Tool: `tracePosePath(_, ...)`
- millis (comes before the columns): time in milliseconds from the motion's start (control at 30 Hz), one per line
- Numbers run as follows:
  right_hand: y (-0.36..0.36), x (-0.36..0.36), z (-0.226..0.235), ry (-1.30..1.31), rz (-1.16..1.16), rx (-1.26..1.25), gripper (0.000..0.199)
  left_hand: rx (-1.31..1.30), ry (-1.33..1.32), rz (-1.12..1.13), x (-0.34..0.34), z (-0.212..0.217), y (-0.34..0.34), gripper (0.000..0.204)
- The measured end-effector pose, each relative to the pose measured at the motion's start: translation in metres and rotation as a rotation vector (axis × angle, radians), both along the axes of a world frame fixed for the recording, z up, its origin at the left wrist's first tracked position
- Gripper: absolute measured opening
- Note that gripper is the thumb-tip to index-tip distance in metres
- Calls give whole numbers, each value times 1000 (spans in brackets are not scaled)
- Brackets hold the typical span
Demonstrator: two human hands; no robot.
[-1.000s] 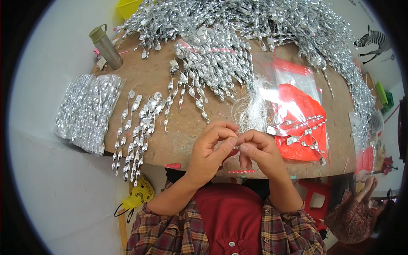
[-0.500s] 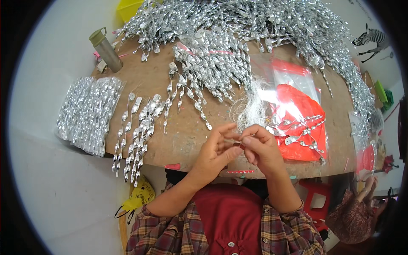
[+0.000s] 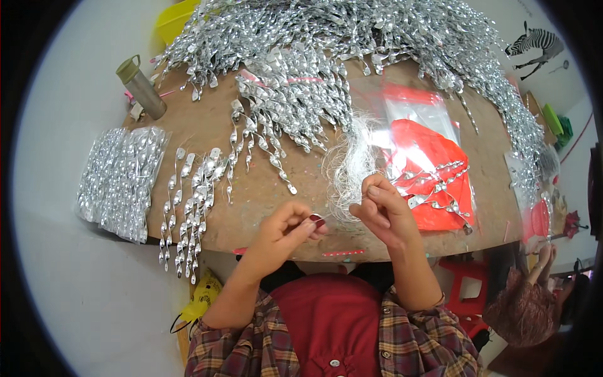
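Observation:
My left hand [image 3: 286, 234] is closed in a pinch above the table's near edge, with a small shiny dark red piece [image 3: 318, 220] at its fingertips. To its right and a little higher, my right hand [image 3: 388, 210] has thumb and forefinger pressed together. Whatever it pinches is too fine to make out; a thin line seems to run between the hands. Just beyond my right hand lies a loose tangle of white thread [image 3: 348, 169]. Twisted silver foil strips [image 3: 440, 182] rest on a red plastic bag [image 3: 418, 141] to the right.
Twisted silver strips [image 3: 195, 204] overhang the table's [image 3: 251, 213] near left edge, beside a bagged stack [image 3: 119, 182]. A heap of strips [image 3: 352, 31] covers the far side, with a bundle [image 3: 295, 94] before it. A bottle [image 3: 141, 91] stands far left. Another person [image 3: 524, 308] sits at right.
My hands have moved apart. The left went left and nearer with the dark red piece; the right stayed beside the thread. The whole view has shifted slightly.

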State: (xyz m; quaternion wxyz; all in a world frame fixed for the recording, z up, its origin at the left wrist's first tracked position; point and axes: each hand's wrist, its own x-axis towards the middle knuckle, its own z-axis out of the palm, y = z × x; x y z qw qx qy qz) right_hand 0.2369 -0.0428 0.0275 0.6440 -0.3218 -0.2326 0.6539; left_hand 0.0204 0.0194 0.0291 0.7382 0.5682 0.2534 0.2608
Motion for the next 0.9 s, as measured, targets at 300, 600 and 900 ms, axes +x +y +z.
tracePosePath(300, 6, 0, -12, -9, 14, -80, 9, -204, 64, -93, -33, -18, 1, 9)
tracePosePath(600, 13, -21, -4, -92, 139, -158, 8, -155, 3, -400, -40, -25, 9, 24)
tracePosePath(900, 12, -25, -8, -147, 255, -152, 8, -185, -10, -1, -3, -24, 2, 21)
